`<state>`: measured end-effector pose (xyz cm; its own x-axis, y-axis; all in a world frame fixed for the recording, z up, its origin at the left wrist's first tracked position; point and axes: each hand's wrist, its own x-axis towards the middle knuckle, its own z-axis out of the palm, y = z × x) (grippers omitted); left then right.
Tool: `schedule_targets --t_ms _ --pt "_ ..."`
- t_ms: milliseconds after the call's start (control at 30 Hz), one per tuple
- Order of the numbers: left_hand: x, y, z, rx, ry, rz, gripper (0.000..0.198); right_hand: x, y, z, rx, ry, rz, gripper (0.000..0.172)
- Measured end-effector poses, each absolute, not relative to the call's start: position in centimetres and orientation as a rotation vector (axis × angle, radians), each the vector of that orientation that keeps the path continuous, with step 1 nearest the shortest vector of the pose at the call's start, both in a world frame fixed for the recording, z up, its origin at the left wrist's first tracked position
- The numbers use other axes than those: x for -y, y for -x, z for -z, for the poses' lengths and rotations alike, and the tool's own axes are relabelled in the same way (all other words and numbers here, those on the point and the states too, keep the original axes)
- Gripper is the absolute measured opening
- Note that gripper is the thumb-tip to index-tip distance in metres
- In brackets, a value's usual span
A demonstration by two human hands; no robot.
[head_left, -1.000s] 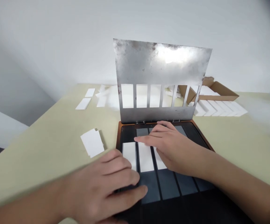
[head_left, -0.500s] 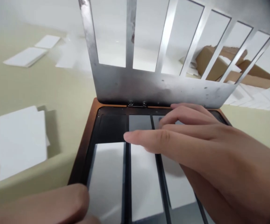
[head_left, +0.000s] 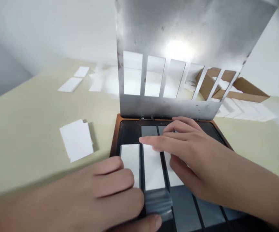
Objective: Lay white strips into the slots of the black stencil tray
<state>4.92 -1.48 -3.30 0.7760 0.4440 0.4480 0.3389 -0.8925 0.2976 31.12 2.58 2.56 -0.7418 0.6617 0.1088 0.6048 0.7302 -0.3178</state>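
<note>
I'm working over the tray here, my left grip lying low at the near edge and my right grip reaching across the middle. Three white cards are sitting side by side in the dark slotted tray, their far ends stopping short of the hinged edge, so a strip of grey slot is showing beyond each one.

My left fingers are pressed together and curling gently over the near end of the leftmost card, with no pinch on anything. My right grip is loosely spread, the index finger stretching over the middle card and the other fingers fanning toward the far end of the tray. It's not pinching either, though I can't tell whether the fingertips are actually touching the card.

A glossy patch is catching the light just below the middle card, and I can't tell whether that's film or glare. The stained steel stencil plate is standing upright on its hinges, its row of rectangular windows open. Off to my left, a small stack of white cards is lying on the table, and a cardboard box is sitting far right behind the plate.
</note>
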Motion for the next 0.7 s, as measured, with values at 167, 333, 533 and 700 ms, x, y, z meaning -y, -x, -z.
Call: schedule_targets --t_ms 167,333,533,700 --pt "-0.2 -4.9 -1.2 -0.159 -3.011 -0.386 0.054 -2.6 -30.9 -2.2 2.706 0.994 -0.345 0.045" --pt "-0.4 -4.7 -1.4 -0.173 -2.986 -0.424 0.054 -2.4 -30.7 -2.5 2.740 1.002 -0.332 0.044" --pt "-0.1 -4.7 -0.5 -0.162 -2.950 -0.438 0.063 -2.3 -30.4 -2.7 2.748 1.049 -0.330 0.045" --pt "-0.2 -4.7 -0.4 -0.155 -2.946 -0.448 0.069 -2.3 -30.3 -2.8 2.769 1.043 -0.362 0.045"
